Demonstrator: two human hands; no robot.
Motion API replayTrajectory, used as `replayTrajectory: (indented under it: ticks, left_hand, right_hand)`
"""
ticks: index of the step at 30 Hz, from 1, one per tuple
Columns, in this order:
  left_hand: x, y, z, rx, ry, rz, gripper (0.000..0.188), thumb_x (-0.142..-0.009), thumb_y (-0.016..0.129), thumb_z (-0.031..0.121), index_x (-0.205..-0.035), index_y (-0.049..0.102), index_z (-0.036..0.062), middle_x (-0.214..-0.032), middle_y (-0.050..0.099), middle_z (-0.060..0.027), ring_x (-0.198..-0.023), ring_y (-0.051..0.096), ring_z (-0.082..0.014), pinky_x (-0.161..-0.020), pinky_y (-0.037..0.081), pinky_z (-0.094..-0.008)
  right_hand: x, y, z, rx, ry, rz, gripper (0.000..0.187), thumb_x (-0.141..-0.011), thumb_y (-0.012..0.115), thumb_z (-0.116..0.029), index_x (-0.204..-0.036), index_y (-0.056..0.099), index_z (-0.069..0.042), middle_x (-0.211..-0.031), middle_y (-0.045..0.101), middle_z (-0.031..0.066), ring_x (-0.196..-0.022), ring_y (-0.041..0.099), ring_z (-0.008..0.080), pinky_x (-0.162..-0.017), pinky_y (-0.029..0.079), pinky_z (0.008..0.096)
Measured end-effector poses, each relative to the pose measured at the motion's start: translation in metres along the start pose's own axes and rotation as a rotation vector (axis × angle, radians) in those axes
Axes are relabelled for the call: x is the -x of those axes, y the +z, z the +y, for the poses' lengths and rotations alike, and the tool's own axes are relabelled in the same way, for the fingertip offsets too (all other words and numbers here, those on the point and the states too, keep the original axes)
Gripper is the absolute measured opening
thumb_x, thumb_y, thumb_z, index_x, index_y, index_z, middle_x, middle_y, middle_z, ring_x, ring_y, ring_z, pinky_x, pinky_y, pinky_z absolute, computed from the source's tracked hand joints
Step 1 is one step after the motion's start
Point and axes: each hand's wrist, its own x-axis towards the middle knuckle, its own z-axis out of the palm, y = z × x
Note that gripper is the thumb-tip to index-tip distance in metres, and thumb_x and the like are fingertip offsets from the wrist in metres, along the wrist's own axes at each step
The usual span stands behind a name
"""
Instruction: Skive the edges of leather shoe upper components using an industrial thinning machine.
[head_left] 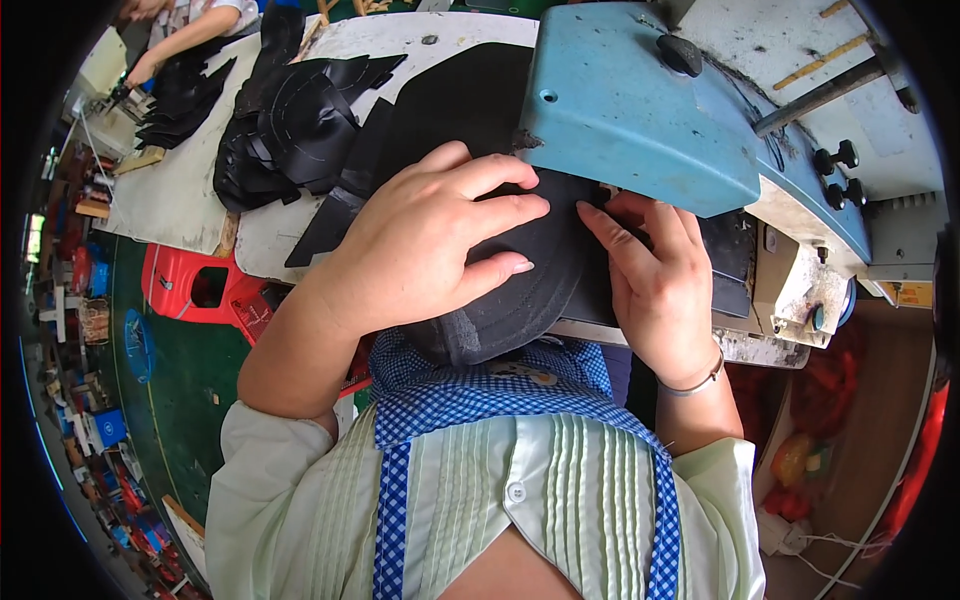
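A curved black piece of leather-like material (500, 318) lies under the front of a blue machine head (640, 115), with its rounded edge toward me. My left hand (440, 235) rests over it from the left, fingers spread and thumb apart. At the piece's right side, my right hand (660, 270) has its thumb and bent fingers on the material, close beneath the machine's lower edge. Some of the right fingertips are hidden by that edge, and so is the machine's working point.
Left of my hands, cut black pieces (310, 125) are heaped on a worn white table (265, 240). Beside it stands a red plastic stool (185, 295). Another person's arm (190, 38) reaches toward black pieces at the upper left. Black knobs (838, 157) project from the machine.
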Motion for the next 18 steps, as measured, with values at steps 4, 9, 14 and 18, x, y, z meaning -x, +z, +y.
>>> replayTrajectory:
  ticks: [4, 9, 14, 18]
  left_hand:
    - [-0.001, 0.005, -0.005, 0.014, 0.017, 0.037, 0.043, -0.076, 0.079, 0.020, -0.117, 0.072, 0.0089, -0.125, 0.066, -0.0064, -0.109, 0.059, -0.0303, -0.092, 0.051, -0.0404]
    - [-0.004, 0.004, -0.010, -0.049, 0.023, 0.071, 0.044, -0.077, 0.079, 0.019, -0.120, 0.072, 0.0085, -0.123, 0.066, -0.0113, -0.117, 0.056, -0.0342, -0.099, 0.048, -0.0430]
    - [-0.006, 0.010, -0.018, 0.001, 0.059, 0.139, 0.040, -0.079, 0.080, 0.018, -0.117, 0.072, 0.0070, -0.121, 0.065, -0.0139, -0.118, 0.057, -0.0349, -0.100, 0.049, -0.0434]
    - [-0.007, 0.012, -0.019, 0.058, 0.021, 0.145, 0.035, -0.079, 0.080, 0.016, -0.112, 0.073, 0.0047, -0.122, 0.063, -0.0160, -0.120, 0.058, -0.0355, -0.101, 0.050, -0.0439]
  right_hand:
    - [0.000, 0.003, 0.002, -0.006, 0.002, 0.007, 0.045, -0.075, 0.067, 0.007, -0.116, 0.076, -0.009, -0.106, 0.065, 0.0113, -0.097, 0.063, 0.0299, -0.083, 0.053, 0.0393]
    - [-0.001, 0.003, 0.001, -0.011, 0.006, 0.006, 0.045, -0.075, 0.067, 0.007, -0.116, 0.076, -0.009, -0.107, 0.065, 0.0120, -0.098, 0.063, 0.0310, -0.084, 0.053, 0.0399]
    - [-0.001, 0.004, 0.001, -0.013, 0.006, 0.012, 0.047, -0.073, 0.066, 0.008, -0.116, 0.076, -0.009, -0.107, 0.065, 0.0120, -0.098, 0.063, 0.0313, -0.084, 0.053, 0.0404]
    - [0.000, 0.005, 0.001, -0.010, 0.008, 0.023, 0.048, -0.072, 0.066, 0.009, -0.115, 0.076, -0.009, -0.107, 0.065, 0.0119, -0.098, 0.063, 0.0315, -0.085, 0.053, 0.0409]
